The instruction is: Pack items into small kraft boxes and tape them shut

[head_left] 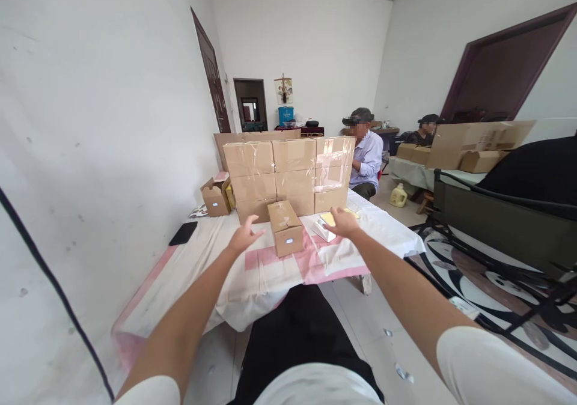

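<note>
A taped cardboard box with a small white label on its front end stands on the cloth-covered table before me. My left hand is just left of this box, holding nothing, its thumb and fingers apart. To the box's right, my right hand has its fingers closed at a flat yellow sheet, the thumb on the near side. That sheet lies over a small white box. My right fingers partly hide the sheet.
Behind stands a stack of cardboard boxes wrapped in clear film. An open carton and a black flat object are at left. One person sits beyond the table; another is farther right. A dark folding chair stands right.
</note>
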Demonstrator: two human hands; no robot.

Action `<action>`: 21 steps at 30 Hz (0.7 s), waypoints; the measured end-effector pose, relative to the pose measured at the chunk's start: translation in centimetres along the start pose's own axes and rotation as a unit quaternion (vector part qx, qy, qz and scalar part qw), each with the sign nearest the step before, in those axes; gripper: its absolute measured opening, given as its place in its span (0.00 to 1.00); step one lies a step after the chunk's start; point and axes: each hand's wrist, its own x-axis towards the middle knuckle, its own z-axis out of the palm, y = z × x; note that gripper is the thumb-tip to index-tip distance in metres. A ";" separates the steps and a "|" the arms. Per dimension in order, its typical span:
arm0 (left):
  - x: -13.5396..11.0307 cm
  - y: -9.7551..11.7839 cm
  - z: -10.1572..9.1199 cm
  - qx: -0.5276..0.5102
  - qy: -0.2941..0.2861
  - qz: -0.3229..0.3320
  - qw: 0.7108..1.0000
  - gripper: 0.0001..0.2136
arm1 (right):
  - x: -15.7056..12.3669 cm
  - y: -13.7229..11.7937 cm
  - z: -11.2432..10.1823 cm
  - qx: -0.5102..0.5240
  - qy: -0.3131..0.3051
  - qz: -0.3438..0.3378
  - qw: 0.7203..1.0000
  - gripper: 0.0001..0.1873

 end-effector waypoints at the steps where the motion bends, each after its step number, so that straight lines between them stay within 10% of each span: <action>1: 0.8 -0.3 -2.2 0.026 0.002 0.002 1.000 0.31 | 0.5 1.6 -1.6 -0.013 0.015 0.004 1.000 0.32; 7: 6.6 0.4 -16.0 0.161 0.066 0.044 0.984 0.43 | 4.9 8.0 -13.0 -0.079 0.147 -0.008 0.986 0.31; 12: 10.5 5.0 -24.3 0.234 0.150 0.060 0.959 0.51 | 8.8 7.6 -21.3 -0.106 0.258 -0.027 0.960 0.38; 16: 13.3 10.4 -27.5 0.267 0.192 0.104 0.939 0.50 | 11.7 4.9 -25.4 -0.117 0.315 -0.070 0.939 0.45; 21: 16.8 16.7 -26.9 0.292 0.210 0.190 0.914 0.45 | 15.0 -0.1 -28.7 -0.117 0.371 -0.179 0.904 0.52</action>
